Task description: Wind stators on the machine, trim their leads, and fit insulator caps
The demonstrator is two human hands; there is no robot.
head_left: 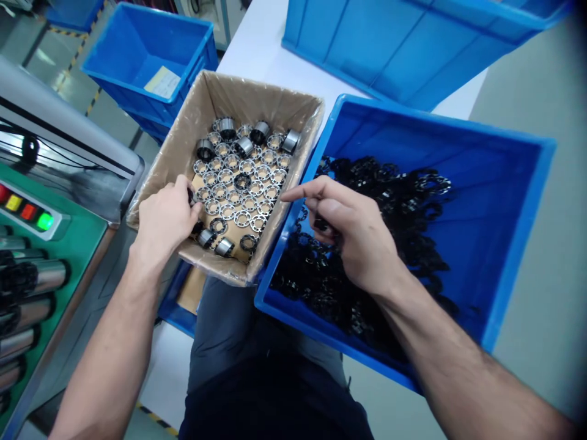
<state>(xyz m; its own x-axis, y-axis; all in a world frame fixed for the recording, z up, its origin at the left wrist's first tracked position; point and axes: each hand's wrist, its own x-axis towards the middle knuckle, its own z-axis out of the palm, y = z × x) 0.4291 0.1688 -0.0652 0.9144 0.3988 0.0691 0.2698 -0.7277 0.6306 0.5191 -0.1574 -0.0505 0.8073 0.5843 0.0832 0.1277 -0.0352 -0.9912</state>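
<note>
My left hand point(166, 215) reaches into a plastic-lined cardboard box point(279, 101), fingers curled round a small black ring part at the box's near left side. Inside the box, several silver and black ring-shaped parts point(238, 177) lie in rows on a cardboard sheet. My right hand point(351, 229) hovers over the near left corner of a blue bin point(518, 244) that holds a pile of black plastic rings point(403, 195). Its index finger points left toward the box, and the other fingers are curled on a black ring.
A second blue bin point(137, 55) with a paper slip stands at the far left. A large blue bin point(403, 43) sits at the back of the white table. A green machine panel with coloured buttons point(27, 211) and metal cylinders point(32, 281) is at the left.
</note>
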